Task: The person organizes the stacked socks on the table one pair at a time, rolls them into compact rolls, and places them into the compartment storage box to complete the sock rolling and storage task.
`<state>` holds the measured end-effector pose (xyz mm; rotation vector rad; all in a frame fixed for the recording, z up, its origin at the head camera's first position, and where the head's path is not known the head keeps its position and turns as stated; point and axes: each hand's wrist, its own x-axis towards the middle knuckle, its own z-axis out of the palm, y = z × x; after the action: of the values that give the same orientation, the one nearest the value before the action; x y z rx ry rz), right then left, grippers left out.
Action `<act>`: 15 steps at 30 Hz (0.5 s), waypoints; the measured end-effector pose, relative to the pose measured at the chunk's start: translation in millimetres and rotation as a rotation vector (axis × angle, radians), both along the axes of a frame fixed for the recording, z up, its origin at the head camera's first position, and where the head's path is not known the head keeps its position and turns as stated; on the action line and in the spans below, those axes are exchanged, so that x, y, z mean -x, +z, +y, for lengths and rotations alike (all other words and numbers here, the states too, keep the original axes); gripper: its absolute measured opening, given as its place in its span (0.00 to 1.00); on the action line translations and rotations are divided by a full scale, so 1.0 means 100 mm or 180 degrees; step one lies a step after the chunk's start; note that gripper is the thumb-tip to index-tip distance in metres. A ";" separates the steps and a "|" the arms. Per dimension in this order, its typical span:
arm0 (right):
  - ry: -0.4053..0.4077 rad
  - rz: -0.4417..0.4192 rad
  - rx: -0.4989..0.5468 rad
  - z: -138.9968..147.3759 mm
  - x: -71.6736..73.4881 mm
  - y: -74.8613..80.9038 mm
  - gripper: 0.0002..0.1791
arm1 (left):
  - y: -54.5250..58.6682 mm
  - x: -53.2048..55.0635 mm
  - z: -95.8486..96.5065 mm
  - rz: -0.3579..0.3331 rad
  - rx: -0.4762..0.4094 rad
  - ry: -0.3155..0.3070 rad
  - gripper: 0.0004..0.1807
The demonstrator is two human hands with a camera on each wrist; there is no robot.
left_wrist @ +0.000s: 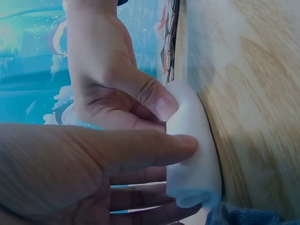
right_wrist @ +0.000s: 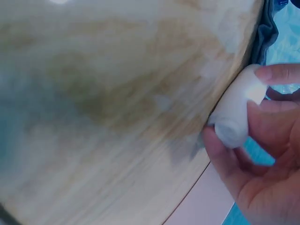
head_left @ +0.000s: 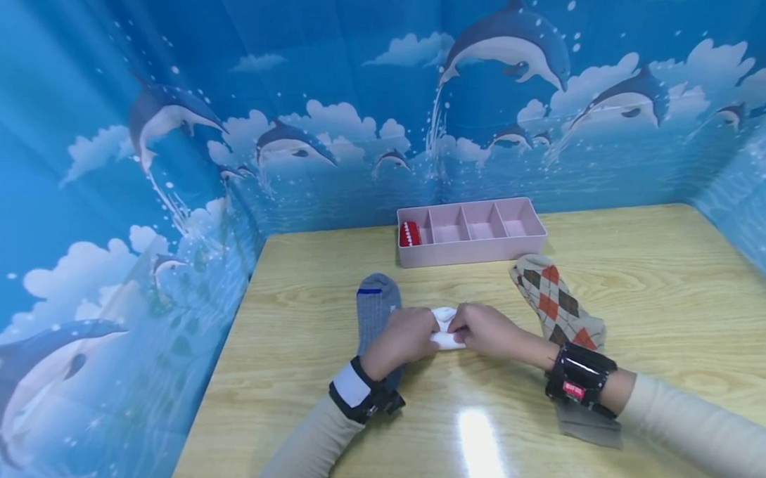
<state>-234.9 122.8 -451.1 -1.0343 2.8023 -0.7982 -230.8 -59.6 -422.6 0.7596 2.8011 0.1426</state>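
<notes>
Between both hands lies a rolled white sock point(head_left: 445, 318), low over the wooden table. My left hand point(head_left: 407, 336) grips its left end, thumb pressed on the roll in the left wrist view. The right end is pinched by my right hand point(head_left: 486, 330); in the right wrist view the roll point(right_wrist: 239, 105) shows its coiled end, with the thumb and fingers around it. Partly under the left hand and wrist, a grey sock point(head_left: 374, 310) lies flat. An argyle sock pair point(head_left: 555, 301) in beige, orange and brown stretches beneath the right forearm.
A pink box point(head_left: 474, 255) with several compartments stands at the back of the table point(head_left: 305, 292); a red item with white trim point(head_left: 410, 233) sits in its leftmost compartment. Behind the table hangs a blue dolphin-print curtain point(head_left: 363, 69), which also runs along the left side.
</notes>
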 end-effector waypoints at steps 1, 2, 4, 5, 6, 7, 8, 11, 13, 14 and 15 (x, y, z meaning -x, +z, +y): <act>-0.0059 0.0050 0.0001 0.00 -0.01 -0.01 0.09 | 0.00 0.00 0.00 0.0002 -0.0003 -0.0007 0.20; -0.0094 0.0111 -0.0007 0.00 -0.02 -0.01 0.08 | -0.01 0.01 0.00 0.0000 -0.0001 -0.0010 0.21; -0.0132 0.0240 -0.0031 -0.01 -0.03 -0.03 0.06 | -0.02 0.01 0.00 0.0010 0.0007 -0.0028 0.23; -0.0157 0.0262 -0.0028 -0.01 -0.04 -0.04 0.06 | -0.02 0.02 0.00 0.0025 0.0011 -0.0041 0.22; -0.0171 0.0263 -0.0028 -0.02 -0.05 -0.04 0.05 | -0.02 0.02 0.00 0.0033 0.0011 -0.0050 0.21; -0.0168 0.0266 -0.0012 -0.02 -0.06 -0.05 0.05 | -0.02 0.01 0.00 0.0057 0.0013 -0.0072 0.19; -0.0162 0.0274 0.0002 -0.02 -0.07 -0.05 0.06 | -0.02 0.01 0.00 0.0086 0.0003 -0.0087 0.17; -0.0079 0.0358 0.0056 -0.02 -0.10 -0.07 0.09 | -0.01 0.00 0.01 0.0112 -0.0064 -0.0078 0.09; 0.0039 0.0486 0.0049 0.00 -0.11 -0.07 0.09 | 0.00 0.00 0.01 0.0074 -0.0125 -0.0035 0.05; 0.0104 0.0527 0.0041 0.01 -0.12 -0.07 0.10 | 0.00 -0.01 0.01 0.0062 -0.0140 -0.0016 0.04; 0.0172 0.0536 0.0031 0.02 -0.12 -0.07 0.10 | 0.01 -0.01 0.01 0.0023 -0.0158 0.0009 0.05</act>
<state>-222.8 124.5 -458.1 -1.2282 2.8950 -0.7532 -229.8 -58.2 -421.9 0.7688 2.8152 0.2109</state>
